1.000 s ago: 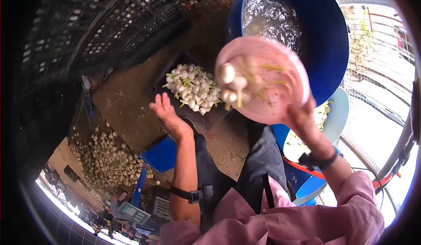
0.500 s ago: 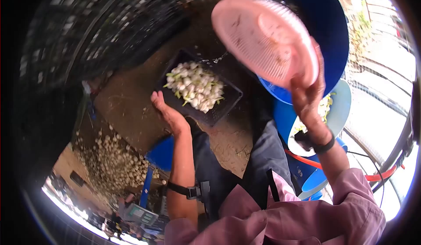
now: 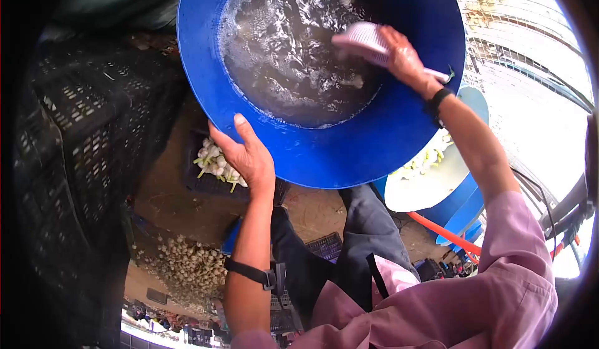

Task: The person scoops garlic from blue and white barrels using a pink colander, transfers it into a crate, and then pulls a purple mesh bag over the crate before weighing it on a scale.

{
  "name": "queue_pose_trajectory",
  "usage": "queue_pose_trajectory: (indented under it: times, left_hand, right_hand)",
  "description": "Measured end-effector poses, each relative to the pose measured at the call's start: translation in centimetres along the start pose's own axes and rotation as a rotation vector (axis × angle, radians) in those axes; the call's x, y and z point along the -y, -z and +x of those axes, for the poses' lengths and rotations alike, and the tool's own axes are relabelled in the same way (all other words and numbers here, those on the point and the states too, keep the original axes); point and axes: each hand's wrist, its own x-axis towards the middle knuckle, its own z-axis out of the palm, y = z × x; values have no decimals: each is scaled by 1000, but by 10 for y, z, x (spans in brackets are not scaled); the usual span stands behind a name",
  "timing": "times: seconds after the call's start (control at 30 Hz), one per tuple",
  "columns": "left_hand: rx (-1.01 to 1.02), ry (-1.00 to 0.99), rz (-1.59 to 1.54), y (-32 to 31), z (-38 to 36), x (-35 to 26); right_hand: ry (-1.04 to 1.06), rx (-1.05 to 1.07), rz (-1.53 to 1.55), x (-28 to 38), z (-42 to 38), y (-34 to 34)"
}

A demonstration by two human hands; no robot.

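A pink slotted colander (image 3: 363, 35), slightly blurred, is gripped by my right hand (image 3: 409, 62) inside a big blue tub (image 3: 324, 155). It is tilted edge-on over the rippling, cloudy water (image 3: 281, 49). At the tub's near left rim is my left hand (image 3: 246, 158), thumb over the inner wall and fingers along the outside. Below that hand, a dark crate (image 3: 206, 183) holds white garlic bulbs (image 3: 215, 162) with short green stems, partly hidden by the hand and the tub.
Tall black perforated crates (image 3: 81, 124) stand at left. A pile of garlic bulbs (image 3: 187, 265) covers the ground at lower left. Right of the tub, a pale container (image 3: 412, 193) holds more stemmed bulbs, near an orange-red hose (image 3: 443, 233). Wire fencing (image 3: 511, 55) borders the right.
My view has shifted toward the tub. My right hand has brought the colander from beside the rim to over the water, and my left hand has moved from the garlic crate to the tub's rim.
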Motion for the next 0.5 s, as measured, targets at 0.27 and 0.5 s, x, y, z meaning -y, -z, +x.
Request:
queue_pose_trajectory:
  times: [0.27, 0.5]
  left_hand:
    - [-13, 33, 124, -2, 1, -15]
    - [-26, 1, 168, -1, 0, -3]
  right_hand:
    - [9, 591, 128, 53, -38, -77]
    - [-94, 653, 776, 96, -10, -35]
